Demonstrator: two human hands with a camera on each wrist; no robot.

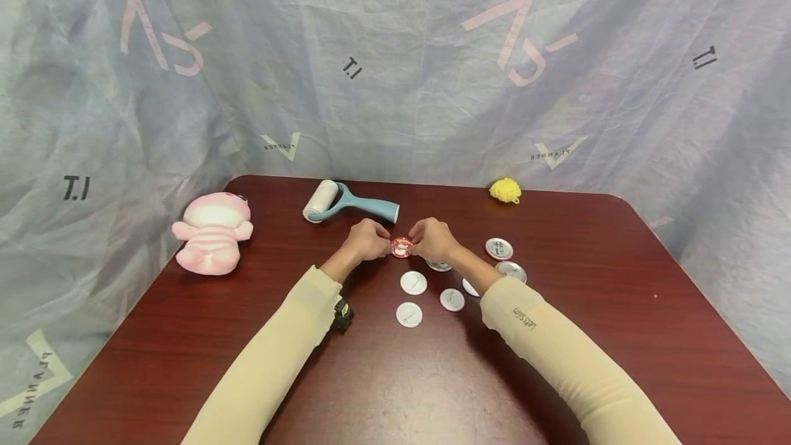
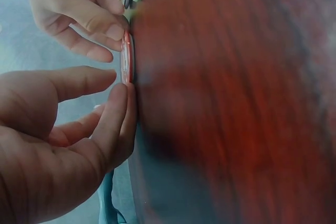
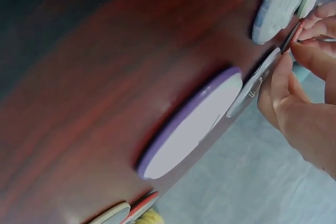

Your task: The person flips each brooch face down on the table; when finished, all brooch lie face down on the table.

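A small round red pin badge (image 1: 402, 247), its printed face up, lies between both hands close to the tabletop. My left hand (image 1: 369, 240) has its fingertips at the badge's left edge; in the left wrist view the thumb is held above the straight index finger. On the other side my right hand (image 1: 434, 240) pinches the edge between thumb and finger. Near the right hand lies a silvery badge (image 1: 440, 266), partly hidden by it. Just in front sit white-backed badges with pins, one (image 1: 413, 283) closer and another (image 1: 409, 314) nearer the body.
More badges lie at the right, including a white one (image 1: 452, 299) and a printed one (image 1: 498, 248). Behind the hands is a blue-handled lint roller (image 1: 364, 205). A pink plush toy (image 1: 213, 232) sits far left, a yellow mesh puff (image 1: 505, 190) at the back edge.
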